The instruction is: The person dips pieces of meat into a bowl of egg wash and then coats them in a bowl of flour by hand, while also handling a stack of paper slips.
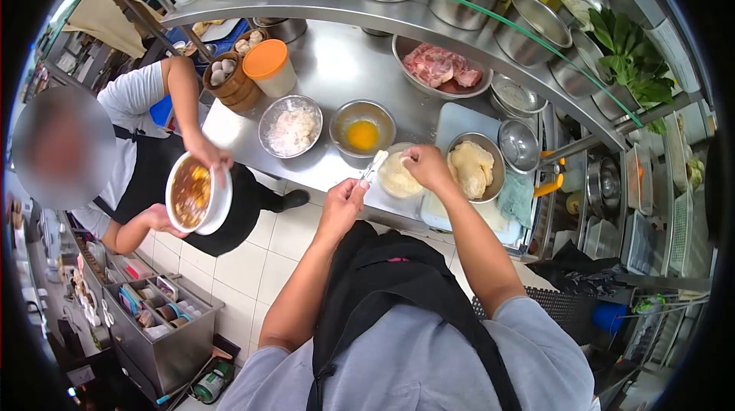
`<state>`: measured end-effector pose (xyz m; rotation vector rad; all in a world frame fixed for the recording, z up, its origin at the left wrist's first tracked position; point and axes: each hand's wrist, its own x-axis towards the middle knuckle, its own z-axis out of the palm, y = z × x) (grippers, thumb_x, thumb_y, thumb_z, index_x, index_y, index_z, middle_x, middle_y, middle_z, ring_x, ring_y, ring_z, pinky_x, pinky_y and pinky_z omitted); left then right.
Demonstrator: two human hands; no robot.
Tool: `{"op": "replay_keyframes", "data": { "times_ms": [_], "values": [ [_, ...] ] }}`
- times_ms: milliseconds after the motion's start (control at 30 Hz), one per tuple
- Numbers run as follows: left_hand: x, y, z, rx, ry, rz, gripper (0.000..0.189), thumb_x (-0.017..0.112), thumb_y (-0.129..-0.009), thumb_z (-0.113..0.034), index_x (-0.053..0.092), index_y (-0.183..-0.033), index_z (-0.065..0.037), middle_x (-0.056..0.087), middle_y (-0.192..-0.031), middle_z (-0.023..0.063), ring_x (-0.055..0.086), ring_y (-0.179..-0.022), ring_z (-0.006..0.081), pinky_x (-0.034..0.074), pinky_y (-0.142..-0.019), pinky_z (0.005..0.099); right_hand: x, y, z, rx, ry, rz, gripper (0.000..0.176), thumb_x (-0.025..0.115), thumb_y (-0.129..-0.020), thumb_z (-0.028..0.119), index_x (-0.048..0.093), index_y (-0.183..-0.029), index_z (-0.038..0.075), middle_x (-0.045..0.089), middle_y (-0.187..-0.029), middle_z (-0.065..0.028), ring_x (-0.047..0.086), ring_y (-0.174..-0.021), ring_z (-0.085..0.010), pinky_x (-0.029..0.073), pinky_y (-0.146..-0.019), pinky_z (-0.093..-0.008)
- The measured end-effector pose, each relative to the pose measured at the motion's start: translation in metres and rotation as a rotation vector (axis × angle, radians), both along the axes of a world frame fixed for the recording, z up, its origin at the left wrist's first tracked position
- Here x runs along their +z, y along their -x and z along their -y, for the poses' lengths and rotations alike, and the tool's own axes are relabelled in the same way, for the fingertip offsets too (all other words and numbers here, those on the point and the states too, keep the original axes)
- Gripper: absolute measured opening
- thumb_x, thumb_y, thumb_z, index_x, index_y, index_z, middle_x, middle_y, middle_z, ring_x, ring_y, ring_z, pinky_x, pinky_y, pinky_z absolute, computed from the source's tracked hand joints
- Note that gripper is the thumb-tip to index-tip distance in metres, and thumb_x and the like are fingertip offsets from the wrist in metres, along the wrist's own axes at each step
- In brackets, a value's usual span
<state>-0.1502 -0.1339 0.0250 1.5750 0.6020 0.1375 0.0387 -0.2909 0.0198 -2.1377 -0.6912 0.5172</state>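
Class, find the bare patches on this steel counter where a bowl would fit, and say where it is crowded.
The counter is bare between the orange-lidded tub, the meat tray and the egg bowl. The right end, around the cutting board, is crowded.

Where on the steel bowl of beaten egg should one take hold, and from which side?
Probably the rim of the egg bowl, on the edge nearest the person, thumb over the lip and fingers under the sloping wall. It stands upright and open with liquid egg inside, so it should stay level. The flour bowl stands close on its left, while bare counter lies in front.
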Motion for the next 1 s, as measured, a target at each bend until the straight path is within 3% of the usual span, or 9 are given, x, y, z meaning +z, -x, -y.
{"op": "replay_keyframes", "data": {
  "times_ms": [33, 67, 133, 200, 333, 533, 700, 867, 1000],
  "values": [
    [0.005, -0.001, -0.01, 0.022, -0.101, -0.029, 0.032, 0.062, -0.098, -0.033, 0.066, -0.091, -0.001, 0.059, -0.064, 0.004, 0.055, -0.057, 0.0146, 0.043, -0.056, 0.0314, -0.012, 0.001, -0.007, 0.006, 0.106, 0.091, 0.02, 0.064, -0.083, 0.017, 0.074, -0.093, 0.003, 0.071, -0.091, -0.0199, 0.069, -0.087, -0.0339, 0.053, -0.079, -0.0407],
    [0.009, -0.001, -0.022, 0.033, -0.106, -0.026, 0.032, 0.062, -0.098, -0.033, 0.066, -0.091, -0.001, 0.059, -0.064, 0.004, 0.055, -0.057, 0.0146, 0.043, -0.056, 0.0314, -0.022, 0.002, -0.011, 0.011, 0.211, 0.182, 0.018, 0.064, -0.082, 0.016, 0.074, -0.091, 0.003, 0.071, -0.092, -0.0214, 0.068, -0.089, -0.0377, 0.053, -0.081, -0.0434],
    [0.014, 0.003, -0.049, 0.141, -0.677, -0.023, 0.032, 0.063, -0.095, -0.033, 0.068, -0.099, -0.002, 0.069, -0.076, 0.0172, 0.067, -0.069, 0.034, 0.05, -0.065, 0.0418, -0.026, 0.006, -0.012, 0.03, 0.261, 0.153, 0.017, 0.065, -0.081, 0.015, 0.072, -0.089, 0.002, 0.07, -0.093, -0.0221, 0.066, -0.092, -0.0406, 0.052, -0.082, -0.0461],
    [0.022, 0.011, -0.082, 0.201, -0.806, -0.157, 0.031, 0.062, -0.094, -0.031, 0.069, -0.107, -0.004, 0.069, -0.091, 0.0246, 0.066, -0.087, 0.0452, 0.052, -0.075, 0.0508, -0.037, 0.006, -0.01, 0.11, 0.265, 0.177, 0.019, 0.066, -0.079, 0.017, 0.071, -0.089, 0.002, 0.07, -0.093, -0.022, 0.067, -0.091, -0.0398, 0.052, -0.083, -0.0462],
    [0.046, 0.015, -0.147, 0.174, -0.968, -0.467, 0.029, 0.063, -0.092, -0.031, 0.068, -0.102, -0.005, 0.07, -0.089, 0.024, 0.067, -0.087, 0.0441, 0.053, -0.076, 0.0529, -0.042, 0.007, -0.002, 0.072, 0.24, 0.093, 0.022, 0.068, -0.079, 0.023, 0.069, -0.085, 0.002, 0.069, -0.088, -0.0206, 0.067, -0.087, -0.0387, 0.053, -0.078, -0.0451],
    [0.046, -0.024, -0.234, 0.003, -1.1, -0.576, 0.029, 0.065, -0.09, -0.033, 0.069, -0.096, -0.005, 0.071, -0.09, 0.0238, 0.069, -0.088, 0.043, 0.054, -0.078, 0.0516, -0.032, 0.016, 0.001, -0.07, 0.179, 0.047, 0.025, 0.07, -0.078, 0.026, 0.065, -0.08, 0.001, 0.067, -0.08, -0.0187, 0.066, -0.077, -0.0356, 0.052, -0.071, -0.0424],
    [0.036, -0.064, -0.289, -0.214, -1.1, -0.721, 0.038, 0.064, -0.084, -0.039, 0.073, -0.103, -0.007, 0.072, -0.101, 0.0216, 0.068, -0.098, 0.0391, 0.054, -0.087, 0.0468, -0.027, 0.03, -0.005, -0.191, 0.165, 0.038, 0.022, 0.068, -0.08, 0.022, 0.064, -0.083, 0.0, 0.067, -0.078, -0.0174, 0.065, -0.071, -0.0301, 0.052, -0.069, -0.0372],
    [-0.009, -0.086, -0.327, -0.332, -1.027, -0.683, 0.04, 0.065, -0.082, -0.036, 0.072, -0.103, -0.002, 0.071, -0.104, 0.0227, 0.069, -0.099, 0.0384, 0.054, -0.088, 0.0429, -0.025, 0.041, -0.016, -0.275, 0.13, -0.003, 0.021, 0.068, -0.081, 0.019, 0.065, -0.087, 0.0, 0.068, -0.079, -0.0164, 0.066, -0.072, -0.0265, 0.052, -0.07, -0.0365],
    [0.0, -0.084, -0.339, -0.371, -0.859, -0.559, 0.036, 0.068, -0.079, -0.037, 0.077, -0.092, -0.005, 0.073, -0.093, 0.0206, 0.07, -0.094, 0.0334, 0.055, -0.083, 0.041, -0.025, 0.042, -0.027, -0.313, 0.112, -0.042, 0.021, 0.068, -0.082, 0.019, 0.067, -0.091, 0.0, 0.069, -0.082, -0.0167, 0.067, -0.075, -0.0254, 0.052, -0.072, -0.0357]
  ]
}}
